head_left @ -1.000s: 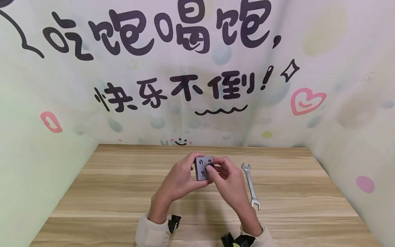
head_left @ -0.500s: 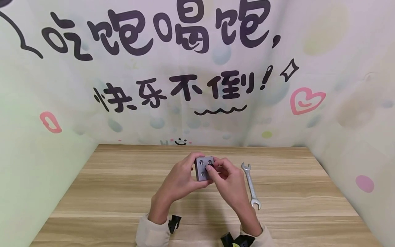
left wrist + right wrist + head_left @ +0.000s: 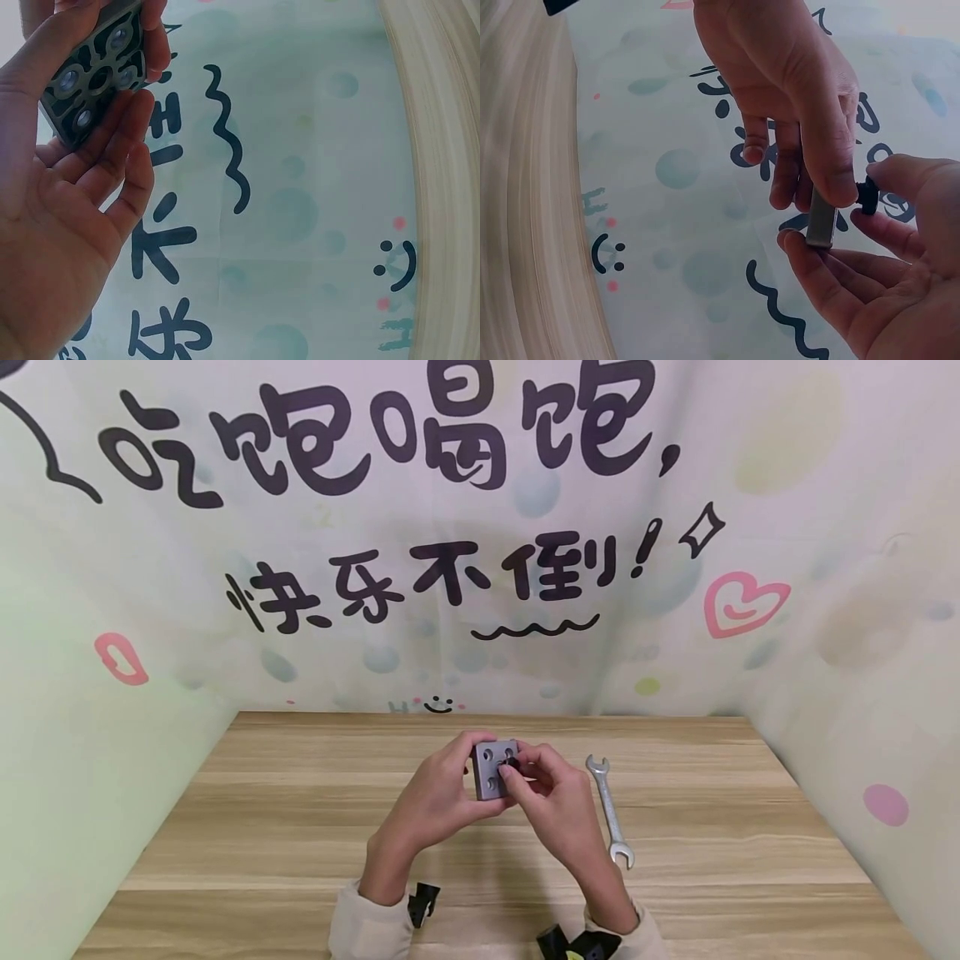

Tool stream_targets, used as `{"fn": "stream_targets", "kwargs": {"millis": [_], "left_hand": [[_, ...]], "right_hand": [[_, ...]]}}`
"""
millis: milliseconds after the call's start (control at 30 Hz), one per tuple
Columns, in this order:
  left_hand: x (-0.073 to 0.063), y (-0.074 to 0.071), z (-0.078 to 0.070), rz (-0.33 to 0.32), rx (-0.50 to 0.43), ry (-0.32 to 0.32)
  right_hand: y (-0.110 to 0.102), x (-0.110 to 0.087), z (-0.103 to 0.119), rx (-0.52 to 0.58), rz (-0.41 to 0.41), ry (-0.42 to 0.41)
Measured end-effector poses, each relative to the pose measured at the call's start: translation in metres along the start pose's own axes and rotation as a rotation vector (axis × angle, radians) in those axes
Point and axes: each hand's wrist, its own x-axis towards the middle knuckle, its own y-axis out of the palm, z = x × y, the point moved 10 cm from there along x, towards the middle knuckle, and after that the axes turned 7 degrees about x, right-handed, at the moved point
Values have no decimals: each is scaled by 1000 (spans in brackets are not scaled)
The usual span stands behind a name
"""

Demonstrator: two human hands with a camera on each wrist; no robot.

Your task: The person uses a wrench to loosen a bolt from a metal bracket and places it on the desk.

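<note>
A square grey metal plate (image 3: 491, 768) with round holes stands tilted above the table. My left hand (image 3: 435, 789) grips it between thumb and fingers along its edges. The left wrist view shows the back of the plate (image 3: 101, 79), with dark recesses and several round holes. My right hand (image 3: 561, 797) pinches a small black bolt (image 3: 871, 196) between thumb and index finger against the plate's face. In the right wrist view its wide head faces away from the plate, and other right-hand fingers touch the plate's lower edge. My right fingers partly hide the bolt in the head view.
A silver double open-ended wrench (image 3: 611, 810) lies on the wooden table (image 3: 262, 835), just right of my right hand. A printed cloth wall (image 3: 375, 660) with black lettering rises behind the table's back edge, and pale walls flank both sides.
Both hands and the plate stay in nearly the same place. My right thumb and index finger shift slightly at the black bolt, showing a little more of it. The wrench has not moved.
</note>
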Motion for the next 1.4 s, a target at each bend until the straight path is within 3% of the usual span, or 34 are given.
{"fn": "stream_targets", "kwargs": {"millis": [867, 1133, 1400], "left_hand": [[-1, -2, 3, -6, -21, -14], [-2, -5, 3, -17, -21, -20], [-1, -3, 1, -1, -24, 2]], "right_hand": [[5, -2, 10, -62, 74, -118], [6, -2, 5, -21, 85, -62], [1, 0, 0, 42, -6, 6]]}}
